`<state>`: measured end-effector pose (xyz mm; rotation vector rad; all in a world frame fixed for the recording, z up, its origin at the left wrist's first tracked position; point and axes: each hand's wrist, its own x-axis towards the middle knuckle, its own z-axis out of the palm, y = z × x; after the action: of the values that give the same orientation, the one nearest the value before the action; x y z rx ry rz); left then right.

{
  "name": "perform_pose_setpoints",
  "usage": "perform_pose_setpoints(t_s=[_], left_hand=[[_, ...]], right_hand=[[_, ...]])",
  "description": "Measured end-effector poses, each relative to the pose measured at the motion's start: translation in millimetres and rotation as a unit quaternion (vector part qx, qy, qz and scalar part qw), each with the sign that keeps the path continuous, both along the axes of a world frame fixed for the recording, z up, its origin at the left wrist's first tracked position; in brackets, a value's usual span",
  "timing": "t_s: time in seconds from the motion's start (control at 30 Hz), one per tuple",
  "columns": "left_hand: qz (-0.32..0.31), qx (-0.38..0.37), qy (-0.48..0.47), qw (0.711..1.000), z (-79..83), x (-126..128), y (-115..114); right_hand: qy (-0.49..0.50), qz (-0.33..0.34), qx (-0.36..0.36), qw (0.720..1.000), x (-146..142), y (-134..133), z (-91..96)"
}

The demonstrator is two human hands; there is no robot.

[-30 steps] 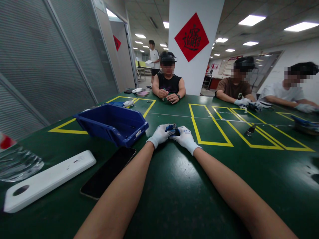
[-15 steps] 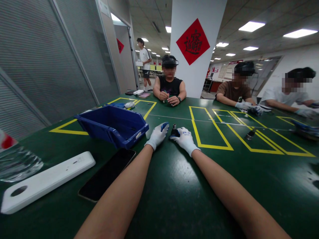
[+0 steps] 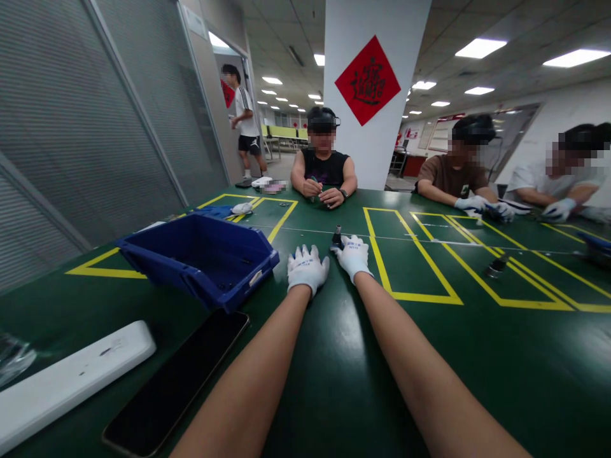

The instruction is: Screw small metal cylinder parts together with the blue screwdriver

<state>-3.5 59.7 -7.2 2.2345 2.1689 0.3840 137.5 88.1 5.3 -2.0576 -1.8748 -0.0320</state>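
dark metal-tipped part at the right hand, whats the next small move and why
I would probably slide the left hand across to help steady the dark metal-tipped part: it stands roughly upright with only the right hand on it, while the left hand is close by, palm down, with nothing visible in it.

Grey striped partition, 10 o'clock; doorway, 11 o'clock. White pillar bearing red diamond poster, 1 o'clock. Ceiling panels lit, 2 o'clock. Green table, glossy, fills 6 o'clock.
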Motion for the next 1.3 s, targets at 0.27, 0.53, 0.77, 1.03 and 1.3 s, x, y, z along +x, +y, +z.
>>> perform_pose_setpoints(t_s=[0.27, 0.53, 0.77, 1.03, 1.3], left_hand=[[0.015, 0.008, 0.012, 1.0, -5.5, 6, 37], [-0.024, 0.001, 0.01, 1.0, -9.8, 3, 62], [-0.067, -0.006, -0.014, 0.998, -11.8, 5, 65], [-0.076, -0.004, -0.018, 0.997, -9.0, 6, 64], [-0.078, 0.008, -0.025, 0.997, -11.1, 6, 63]], right_hand=[[-0.015, -0.001, 0.02, 1.0, 0, 60, -11.1], [0.056, 0.068, 0.091, 0.992, 3, 108, -25.6], [0.086, 0.105, 0.093, 0.986, 6, 137, -30.7], [0.101, 0.086, 0.103, 0.986, 6, 136, -31.8], [0.096, 0.079, 0.098, 0.987, 8, 133, -33.8]])
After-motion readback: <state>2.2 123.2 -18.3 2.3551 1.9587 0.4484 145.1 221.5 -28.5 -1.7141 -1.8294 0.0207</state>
